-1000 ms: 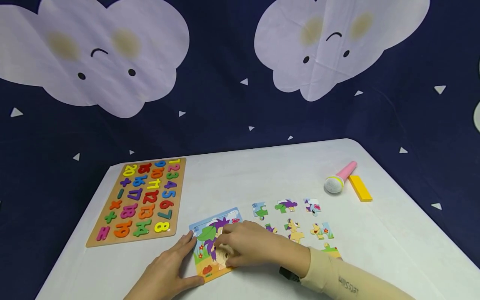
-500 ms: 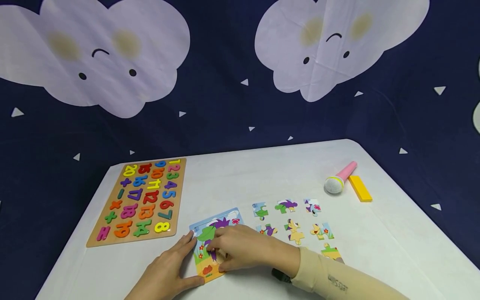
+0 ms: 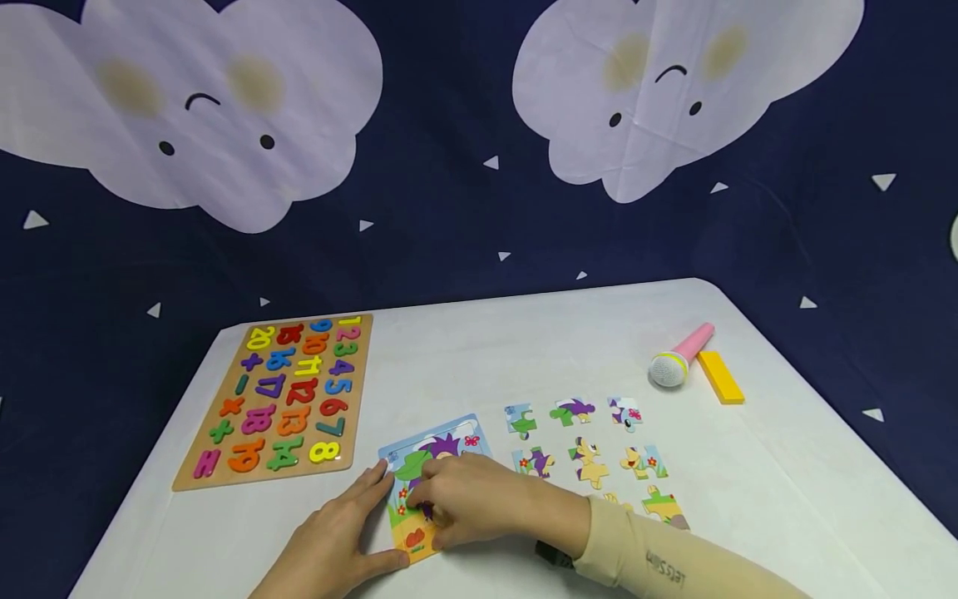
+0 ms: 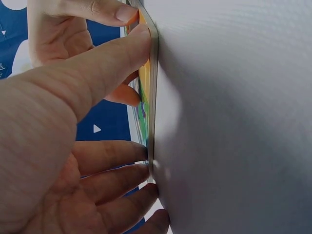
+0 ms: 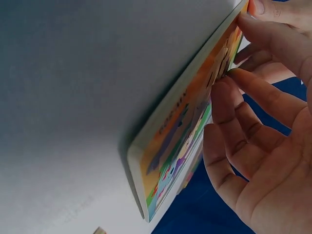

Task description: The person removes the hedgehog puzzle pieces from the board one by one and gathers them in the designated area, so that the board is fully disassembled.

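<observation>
A puzzle board (image 3: 419, 457) with a purple-haired cartoon character, a green leaf and a blue border lies on the white table. My left hand (image 3: 337, 532) rests along its left side, fingers fairly straight at the edge and thumb (image 4: 131, 46) at the near corner. Over the middle of the board, my right hand (image 3: 479, 499) pinches a jigsaw piece (image 5: 222, 63), which sits tilted among the fingertips low over the picture. That hand covers much of the board. More jigsaw pieces, such as a beige one (image 3: 590, 466), lie in rows right of the board.
A wooden number board (image 3: 277, 399) with coloured digits lies at the left. Far right are a pink toy microphone (image 3: 681, 353) and a yellow block (image 3: 721, 378). A dark object (image 3: 552, 555) shows under the right wrist. Behind the table hangs a dark blue cloud-patterned cloth (image 3: 441, 125).
My right hand has shifted a little left and toward me over the puzzle board, uncovering loose pieces on its right. The left hand has stayed in place.
</observation>
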`<state>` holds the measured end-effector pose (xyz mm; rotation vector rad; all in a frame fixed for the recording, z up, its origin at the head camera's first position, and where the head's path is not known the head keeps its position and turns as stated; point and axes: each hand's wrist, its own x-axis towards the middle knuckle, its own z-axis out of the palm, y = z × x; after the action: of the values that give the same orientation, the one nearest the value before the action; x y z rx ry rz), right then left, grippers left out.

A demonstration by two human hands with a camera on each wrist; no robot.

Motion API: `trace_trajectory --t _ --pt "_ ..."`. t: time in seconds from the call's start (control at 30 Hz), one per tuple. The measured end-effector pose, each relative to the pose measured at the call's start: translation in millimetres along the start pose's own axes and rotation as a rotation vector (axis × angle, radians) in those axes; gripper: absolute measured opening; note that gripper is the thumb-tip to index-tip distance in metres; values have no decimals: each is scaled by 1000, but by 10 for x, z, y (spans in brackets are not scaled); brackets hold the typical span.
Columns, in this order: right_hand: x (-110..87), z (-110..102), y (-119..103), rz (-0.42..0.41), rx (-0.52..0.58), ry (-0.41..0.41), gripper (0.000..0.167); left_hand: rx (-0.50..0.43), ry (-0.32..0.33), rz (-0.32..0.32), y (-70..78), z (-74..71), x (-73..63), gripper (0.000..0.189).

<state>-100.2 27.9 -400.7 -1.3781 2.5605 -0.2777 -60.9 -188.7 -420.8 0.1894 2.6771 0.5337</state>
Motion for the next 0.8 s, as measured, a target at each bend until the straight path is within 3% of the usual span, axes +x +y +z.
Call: trace_trajectory --t 0.37,0.8 --pt "42 21 -17 41 53 -13 65 9 4 -2 9 5 4 104" --pt "66 24 -24 93 118 -28 62 0 17 3 4 3 -12 104"
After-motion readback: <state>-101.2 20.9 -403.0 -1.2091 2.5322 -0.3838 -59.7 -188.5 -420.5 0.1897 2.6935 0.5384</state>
